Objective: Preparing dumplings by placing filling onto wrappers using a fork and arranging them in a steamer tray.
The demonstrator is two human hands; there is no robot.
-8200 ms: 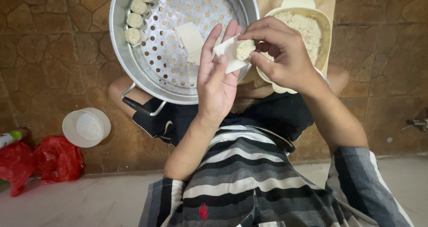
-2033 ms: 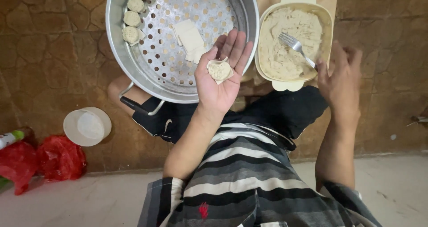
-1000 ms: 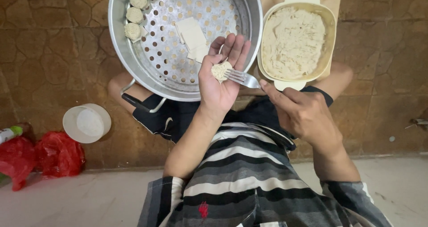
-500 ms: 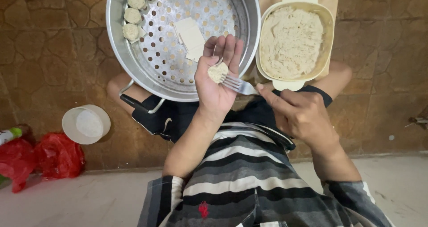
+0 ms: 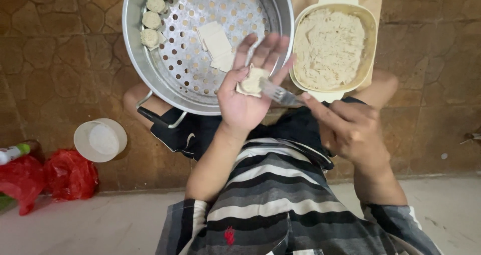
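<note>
Roughly, from largest to smallest:

Steamer tray: the round metal steamer tray (image 5: 175,79) with holes lies far and left, partly over the person's knee; a loose pile of square wrappers (image 5: 216,43) rests near its middle.

Filling tub: a cream tub of pale filling (image 5: 330,44) sits far and right, just beside the tray.

Left hand: the left hand (image 5: 245,97) is palm up between tray and tub, fingers (image 5: 265,47) spread wide and slightly cupped, carrying a wrapper with filling (image 5: 252,80) on the palm.

Right hand: the right hand (image 5: 350,130) is nearer and to the right, fingers pinched narrow around the handle of a fork (image 5: 278,92), whose tines touch the filling on the wrapper.

Finished dumplings: a short row of shaped dumplings (image 5: 153,14) lines the far left rim of the tray.

Step in hand: by my reading, pressing filling onto the wrapper.

Next move calls for: probably lifting the fork clear, then closing the left fingers to gather the wrapper around the filling without squeezing it out.
</note>
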